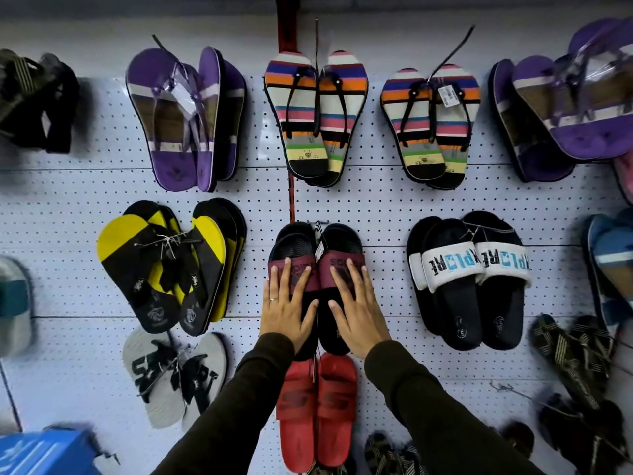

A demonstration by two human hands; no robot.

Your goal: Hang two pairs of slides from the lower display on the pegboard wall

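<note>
left hand (286, 308) flat, fingers spread on maroon-strapped black slides (317, 265) | right hand (356, 313) likewise spread | red slides (318, 409) at 6 o'clock

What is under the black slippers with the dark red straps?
Just below the black slides with maroon straps hangs a red pair. Both hands, left hand and right hand, press flat over the black soles, hiding their heels.

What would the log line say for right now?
step: hanging slides | left hand: flat on maroon slides | right hand: flat on same pair | pair: on pegboard hook
</note>
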